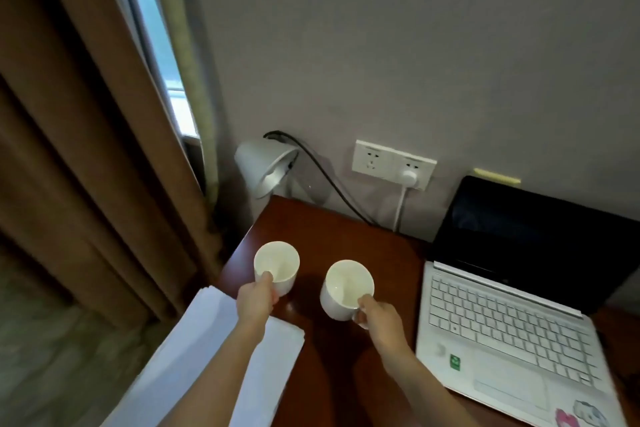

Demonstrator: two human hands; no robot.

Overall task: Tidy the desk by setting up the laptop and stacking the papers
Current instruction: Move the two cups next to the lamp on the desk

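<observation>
A white laptop stands on the right of the dark wooden desk, lid up, screen black. A stack of white papers lies along the desk's left edge, partly under my left forearm. My left hand grips a white mug by its rim, thumb inside. My right hand grips a second white mug the same way, tilted a little. Both mugs look empty and are near the desk's back left part. I cannot tell whether they touch the desk.
A white desk lamp leans over the desk's back left corner. A wall socket plate holds a white plug with a cord running down. Brown curtains and a window strip fill the left. A black cable hangs behind the desk.
</observation>
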